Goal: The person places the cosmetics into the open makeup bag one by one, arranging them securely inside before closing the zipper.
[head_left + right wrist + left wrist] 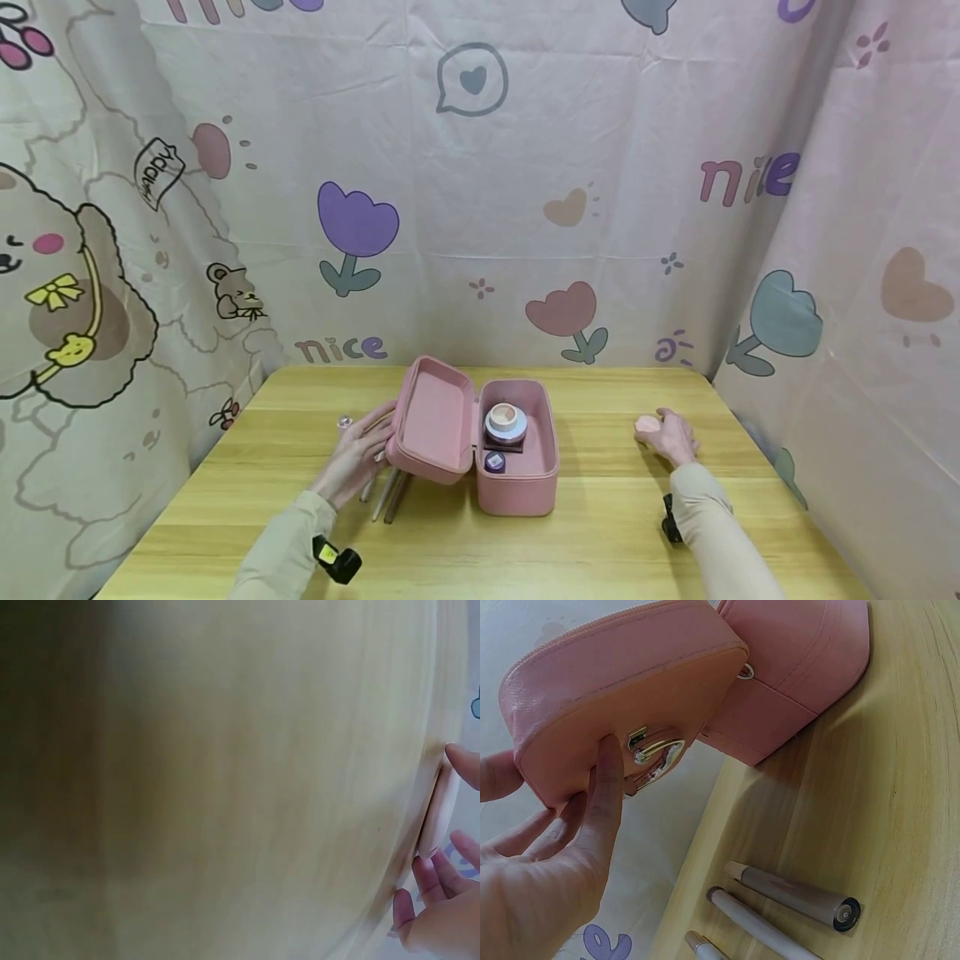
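A pink cosmetic case [517, 497] stands on the table with its lid [435, 417] swung out to the left. My left hand [358, 458] holds that lid by its outer end, the fingers against its outer face beside a gold-coloured handle fitting [649, 750]. In the case's left part, a small jar [503, 417] with a beige top sits on a wider white-rimmed one, over a dark square item. A purple round-topped item [494, 462] stands in front of them. Far to the right, my right hand [675, 439] grips a flat, round pink thing [647, 425] at the tabletop.
Several slim makeup tubes, one a brown tube [795, 892], lie on the table beneath the lid. A small item with a shiny clear top [344, 422] is beside the left hand. A patterned curtain [480, 167] hangs behind the wooden table [615, 533] and along both sides.
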A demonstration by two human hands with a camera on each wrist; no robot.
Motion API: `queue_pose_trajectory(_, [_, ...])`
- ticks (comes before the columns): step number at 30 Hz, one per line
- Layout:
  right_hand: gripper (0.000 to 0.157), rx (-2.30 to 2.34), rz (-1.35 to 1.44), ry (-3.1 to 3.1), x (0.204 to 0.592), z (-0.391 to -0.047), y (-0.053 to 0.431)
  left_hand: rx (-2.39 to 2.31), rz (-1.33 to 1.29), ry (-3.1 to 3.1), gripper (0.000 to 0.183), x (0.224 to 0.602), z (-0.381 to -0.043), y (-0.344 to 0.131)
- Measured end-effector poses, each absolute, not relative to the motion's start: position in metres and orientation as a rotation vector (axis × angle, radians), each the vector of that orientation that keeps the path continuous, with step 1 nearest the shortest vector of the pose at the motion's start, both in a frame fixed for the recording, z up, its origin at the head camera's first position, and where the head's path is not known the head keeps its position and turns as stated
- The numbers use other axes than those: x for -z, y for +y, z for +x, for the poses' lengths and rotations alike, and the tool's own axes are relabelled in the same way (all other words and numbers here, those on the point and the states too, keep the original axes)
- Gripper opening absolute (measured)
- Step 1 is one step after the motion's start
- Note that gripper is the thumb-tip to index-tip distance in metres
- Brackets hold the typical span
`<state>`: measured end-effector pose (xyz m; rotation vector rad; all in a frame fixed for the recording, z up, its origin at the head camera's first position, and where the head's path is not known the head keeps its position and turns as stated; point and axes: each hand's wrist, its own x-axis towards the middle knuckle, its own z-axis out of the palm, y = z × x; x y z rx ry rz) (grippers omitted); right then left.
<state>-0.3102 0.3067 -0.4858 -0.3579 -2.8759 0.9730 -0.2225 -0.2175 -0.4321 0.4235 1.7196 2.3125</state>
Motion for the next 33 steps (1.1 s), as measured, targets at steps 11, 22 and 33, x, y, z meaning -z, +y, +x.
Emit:
queue_pose_trajectory(11, [0.071, -0.949, -0.354, -2.890, 0.4836, -0.3109, 0.3067, -2.327, 0.417, 1.712, 0.065, 0.4309, -0.2236, -0.2173])
queue_pose_trajectory(22, [0.072, -0.913, -0.314, -2.873, 0.4843, -0.3118, 0.3083, -2.321, 0.421, 1.706, 0.066, 0.4316, -0.2237, -0.2174])
queue_pose_trajectory(33, [0.068, -0.952, -0.221, -2.834, 0.4777, -0.3103, 0.2993, -2.318, 0.404, 1.722, 0.066, 0.4316, -0.2231, -0.2170])
